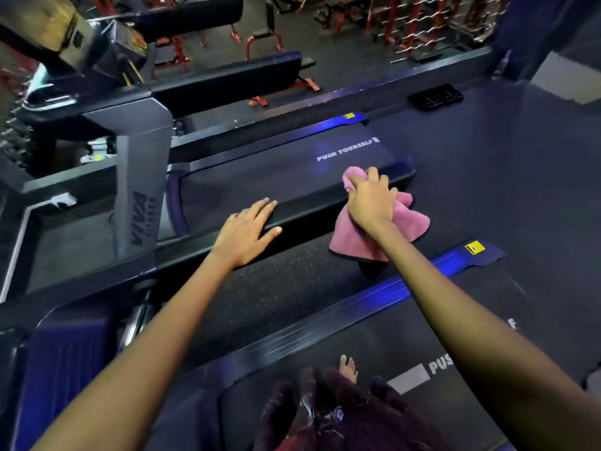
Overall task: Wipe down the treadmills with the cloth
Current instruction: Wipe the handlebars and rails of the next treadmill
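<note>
Wiping in progress on the far treadmill (pixel 276 177). Right hand (pixel 370 203) bunches the pink cloth (pixel 383 236) in a closed grip and presses it onto the black side rail (pixel 309 209), near the rail's right end; most of the cloth hangs off the near side. Left hand (pixel 244 232) lies flat, fingers straight, on the same rail further left (bracing, by the look). Next move, I judge: drag the cloth leftward along the rail, shifting the left hand clear. Near treadmill (pixel 406 336) underfoot. No containers visible.
</note>
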